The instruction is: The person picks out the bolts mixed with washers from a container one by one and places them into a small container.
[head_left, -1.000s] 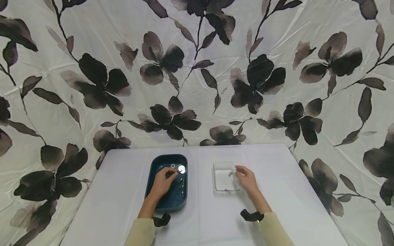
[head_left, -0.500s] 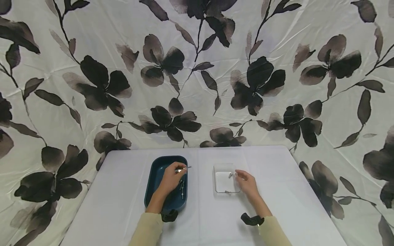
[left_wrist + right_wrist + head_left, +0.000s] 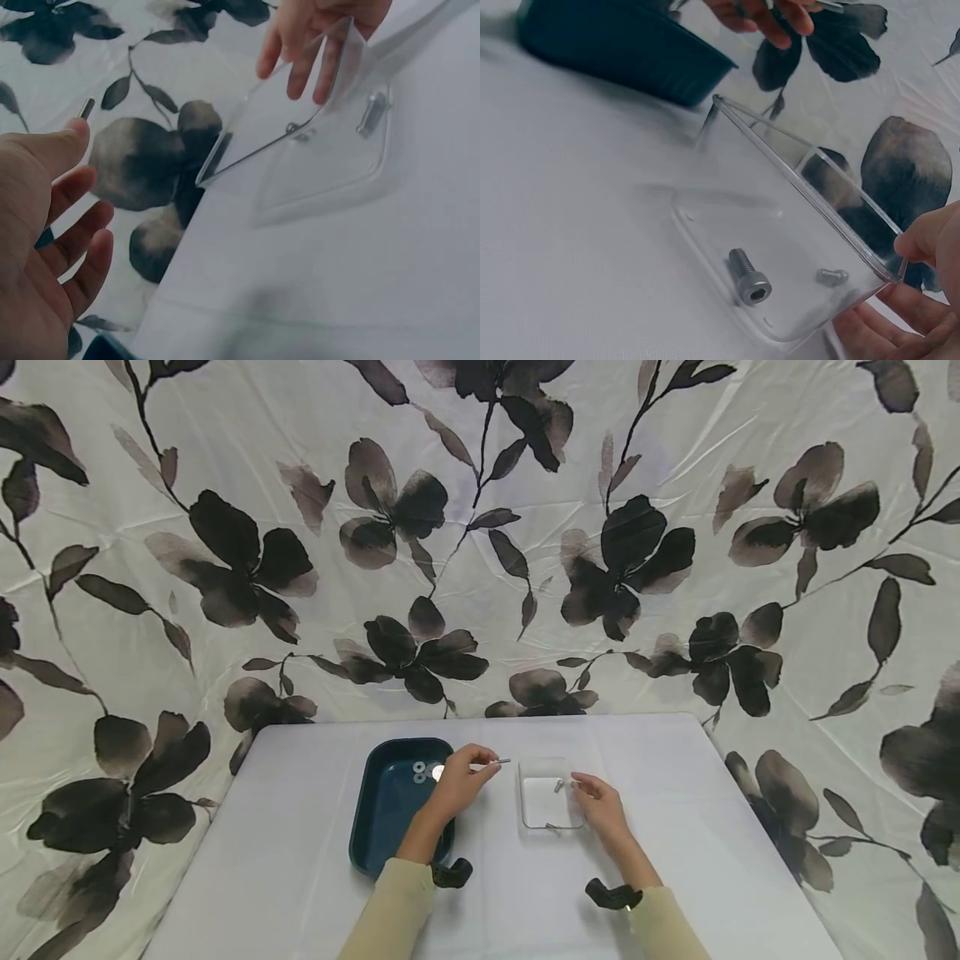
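Observation:
My left hand (image 3: pixel 459 783) is between the blue tray and the clear plastic box, pinching a thin metal rod (image 3: pixel 502 761) between thumb and fingers. Only the rod's tip (image 3: pixel 88 109) shows past the thumb in the left wrist view; its other end is hidden. At the right side of the clear box (image 3: pixel 538 804), my right hand (image 3: pixel 600 807) holds the wall, thumb at the rim and fingers outside. Inside lie a socket-head screw (image 3: pixel 749 279) and a smaller metal piece (image 3: pixel 832 277).
The dark blue tray (image 3: pixel 372 831) stands on the left of the white table (image 3: pixel 510 893). Several pale washers (image 3: pixel 419 767) and a white disc (image 3: pixel 437 772) lie at its far end. My left forearm covers its right side. A floral cloth (image 3: pixel 480 568) hangs behind the table.
My left hand has lifted the metal rod out of the blue tray and carried it right, toward the clear box. My right hand has stayed at the box.

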`<state>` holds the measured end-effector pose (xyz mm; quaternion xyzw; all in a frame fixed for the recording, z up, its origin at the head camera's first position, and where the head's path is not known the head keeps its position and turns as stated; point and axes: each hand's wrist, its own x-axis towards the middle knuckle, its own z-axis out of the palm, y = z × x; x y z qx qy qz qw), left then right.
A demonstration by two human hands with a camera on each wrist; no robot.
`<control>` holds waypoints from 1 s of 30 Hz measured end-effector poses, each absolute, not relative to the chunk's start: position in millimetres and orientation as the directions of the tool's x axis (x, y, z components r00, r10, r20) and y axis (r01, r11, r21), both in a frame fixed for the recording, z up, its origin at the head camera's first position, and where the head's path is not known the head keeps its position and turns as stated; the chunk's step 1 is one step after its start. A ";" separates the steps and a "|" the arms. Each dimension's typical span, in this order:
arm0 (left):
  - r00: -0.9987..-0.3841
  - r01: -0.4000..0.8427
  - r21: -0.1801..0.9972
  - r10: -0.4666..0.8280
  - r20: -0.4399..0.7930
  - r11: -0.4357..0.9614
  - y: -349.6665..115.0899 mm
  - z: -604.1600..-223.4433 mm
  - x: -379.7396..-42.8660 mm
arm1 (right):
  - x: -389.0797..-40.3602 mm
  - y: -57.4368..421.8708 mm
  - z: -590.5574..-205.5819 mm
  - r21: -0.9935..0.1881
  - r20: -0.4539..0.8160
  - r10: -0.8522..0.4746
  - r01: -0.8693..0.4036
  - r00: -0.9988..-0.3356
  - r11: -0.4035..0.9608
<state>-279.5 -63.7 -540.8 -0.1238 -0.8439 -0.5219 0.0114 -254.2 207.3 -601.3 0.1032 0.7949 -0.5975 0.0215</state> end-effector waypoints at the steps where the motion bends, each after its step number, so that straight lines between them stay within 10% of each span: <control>1: -0.966 0.230 0.875 0.208 0.153 0.426 -60.9 -540.4 -280.1 | -255.1 206.8 -601.7 -0.945 -0.152 0.136 0.185 -0.979 0.272; 30: -0.939 0.219 0.869 0.339 0.063 0.444 -2.2 -555.8 -296.0 | -256.7 202.7 -602.5 -0.934 -0.182 0.187 0.229 -0.965 0.273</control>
